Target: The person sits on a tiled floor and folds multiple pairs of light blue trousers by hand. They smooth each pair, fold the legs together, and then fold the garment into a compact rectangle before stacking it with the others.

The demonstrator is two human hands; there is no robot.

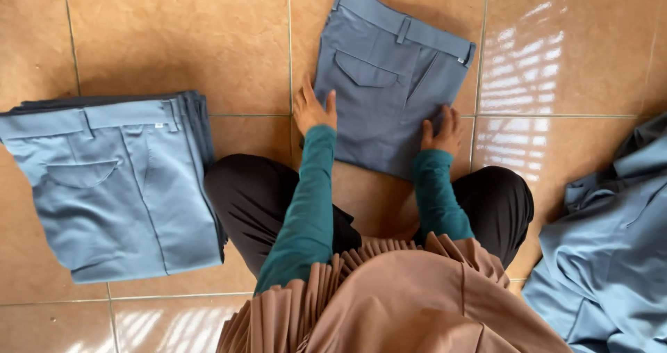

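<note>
A folded pair of grey-blue trousers (385, 82) lies on the tiled floor straight ahead of me, waistband away from me, back pocket up. My left hand (313, 108) rests flat on its left edge with fingers spread. At the lower right edge of the same trousers, my right hand (442, 132) presses down on the fabric with fingers slightly curled. Both arms wear teal sleeves. I am kneeling, with black-clad knees on either side.
A stack of folded grey-blue trousers (118, 186) sits on the floor to my left. A loose heap of unfolded grey-blue garments (611, 249) lies at the right. The floor is glossy tan tile (187, 40). A pleated brown cloth (389, 297) hangs below me.
</note>
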